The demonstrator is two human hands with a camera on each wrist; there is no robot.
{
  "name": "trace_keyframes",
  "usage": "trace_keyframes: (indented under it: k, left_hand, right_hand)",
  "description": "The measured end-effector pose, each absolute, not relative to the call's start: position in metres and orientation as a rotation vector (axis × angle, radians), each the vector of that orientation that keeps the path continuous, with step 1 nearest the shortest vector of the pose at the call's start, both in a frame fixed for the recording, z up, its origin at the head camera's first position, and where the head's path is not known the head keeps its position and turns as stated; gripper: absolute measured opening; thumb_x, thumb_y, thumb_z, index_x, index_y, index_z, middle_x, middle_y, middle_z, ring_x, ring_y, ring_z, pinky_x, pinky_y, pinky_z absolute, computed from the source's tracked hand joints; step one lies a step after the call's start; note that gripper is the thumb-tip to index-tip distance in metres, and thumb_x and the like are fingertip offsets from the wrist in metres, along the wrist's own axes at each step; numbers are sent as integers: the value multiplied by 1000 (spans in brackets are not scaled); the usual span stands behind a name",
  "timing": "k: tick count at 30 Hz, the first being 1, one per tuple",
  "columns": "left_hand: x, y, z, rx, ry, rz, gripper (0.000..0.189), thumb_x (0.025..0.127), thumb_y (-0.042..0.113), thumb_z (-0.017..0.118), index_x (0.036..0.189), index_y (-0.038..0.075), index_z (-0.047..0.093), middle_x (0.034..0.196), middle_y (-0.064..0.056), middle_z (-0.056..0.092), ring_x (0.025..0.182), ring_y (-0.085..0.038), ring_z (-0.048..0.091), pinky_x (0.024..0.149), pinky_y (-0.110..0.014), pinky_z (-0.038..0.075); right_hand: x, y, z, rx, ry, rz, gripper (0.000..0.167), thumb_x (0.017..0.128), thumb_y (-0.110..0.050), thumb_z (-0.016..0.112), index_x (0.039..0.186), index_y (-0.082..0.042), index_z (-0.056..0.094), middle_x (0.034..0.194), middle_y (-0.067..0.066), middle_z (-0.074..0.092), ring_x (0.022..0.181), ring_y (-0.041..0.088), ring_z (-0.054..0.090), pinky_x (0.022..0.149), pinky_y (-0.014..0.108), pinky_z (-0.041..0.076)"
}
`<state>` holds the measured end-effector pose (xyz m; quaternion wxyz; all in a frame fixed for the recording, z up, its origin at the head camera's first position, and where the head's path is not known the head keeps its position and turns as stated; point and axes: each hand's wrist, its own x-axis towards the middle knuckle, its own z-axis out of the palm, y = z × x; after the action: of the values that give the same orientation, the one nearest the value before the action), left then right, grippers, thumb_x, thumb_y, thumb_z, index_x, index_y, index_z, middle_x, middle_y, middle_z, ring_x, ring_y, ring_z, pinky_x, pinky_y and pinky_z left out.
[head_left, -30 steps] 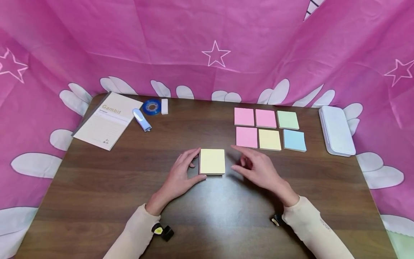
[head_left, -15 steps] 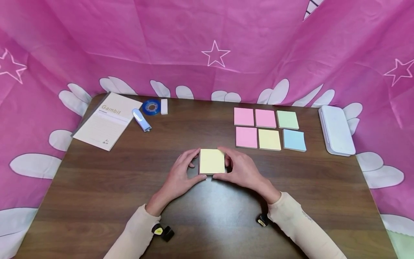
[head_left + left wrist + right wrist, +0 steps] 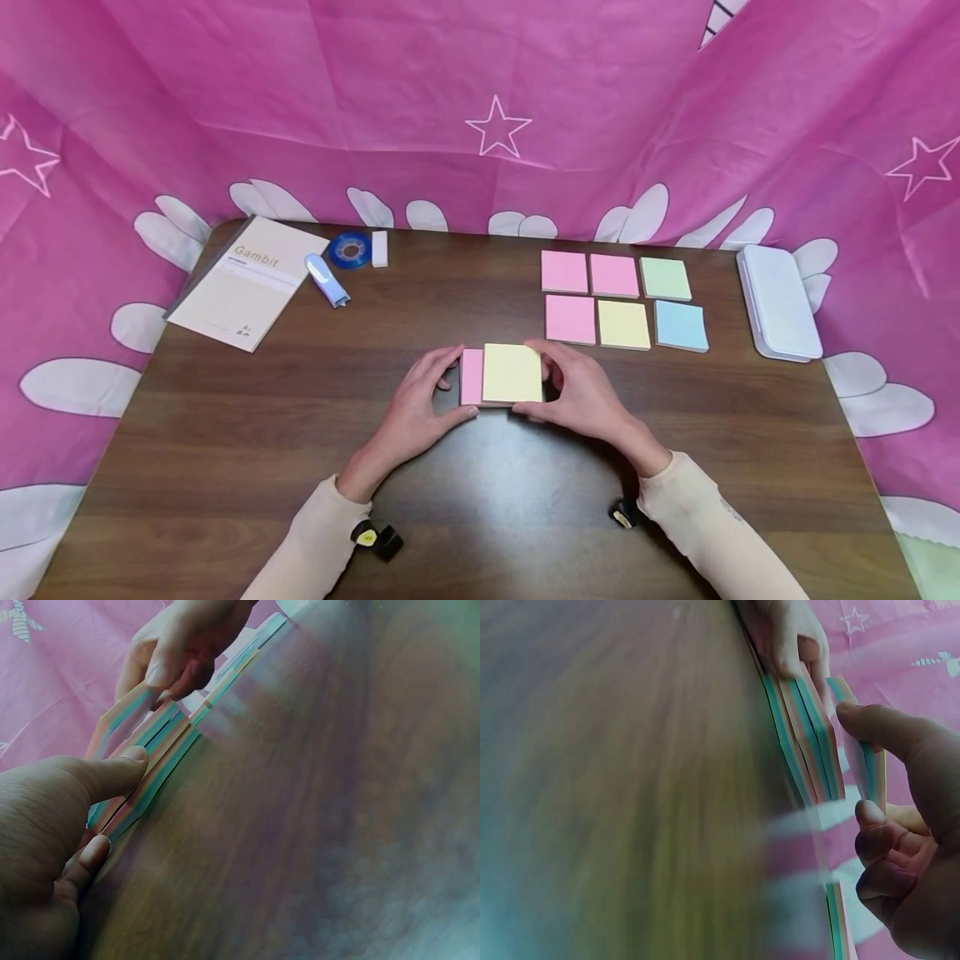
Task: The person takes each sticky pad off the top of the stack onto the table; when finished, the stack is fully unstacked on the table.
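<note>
My right hand (image 3: 581, 392) pinches a yellow-topped pad of sticky notes (image 3: 512, 373) by its front and back edges. In the right wrist view a gap shows between this pad (image 3: 876, 776) and the stack of sticky note pads (image 3: 810, 735) below. That stack shows a pink top (image 3: 471, 377) left of the yellow one in the head view. My left hand (image 3: 420, 408) holds the stack at its left end, thumb (image 3: 124, 776) on the front side and fingertips at the back. The yellow pad hides the rest of the pink top.
Behind to the right lie several more pads: pink (image 3: 570, 319), yellow (image 3: 623, 325), green (image 3: 665, 279) and blue (image 3: 681, 326). A white case (image 3: 780, 302) lies at far right. At back left are a notebook (image 3: 247, 283), blue tape roll (image 3: 350, 250), white block (image 3: 380, 248) and small light-blue device (image 3: 327, 279).
My right hand came in from the right, took hold of the yellow-topped pad, and shifted it up and to the right, uncovering a pink strip. My left hand has stayed in place.
</note>
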<state>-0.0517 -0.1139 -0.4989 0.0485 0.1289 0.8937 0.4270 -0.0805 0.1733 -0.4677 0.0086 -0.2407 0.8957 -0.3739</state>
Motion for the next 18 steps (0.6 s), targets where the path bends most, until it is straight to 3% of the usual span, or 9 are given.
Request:
trace_keyframes:
  k: [10, 18]
  left_hand:
    - [-53, -113, -500, 412, 2726, 1319, 94, 90, 26, 97, 169, 14, 48, 160, -11, 54, 114, -25, 59, 100, -49, 51]
    - [-52, -114, -502, 413, 2734, 1326, 94, 90, 27, 97, 169, 15, 47, 161, -11, 54, 115, -25, 59, 101, -50, 52]
  right_hand:
    - [-68, 226, -474, -694, 2894, -1118, 86, 74, -31, 106, 147, -10, 66, 91, 0, 59, 72, 14, 52, 65, 28, 43]
    - [-68, 248, -481, -642, 2917, -1002, 87, 75, -30, 105, 148, -6, 65, 92, 0, 58, 75, 14, 51, 67, 30, 43]
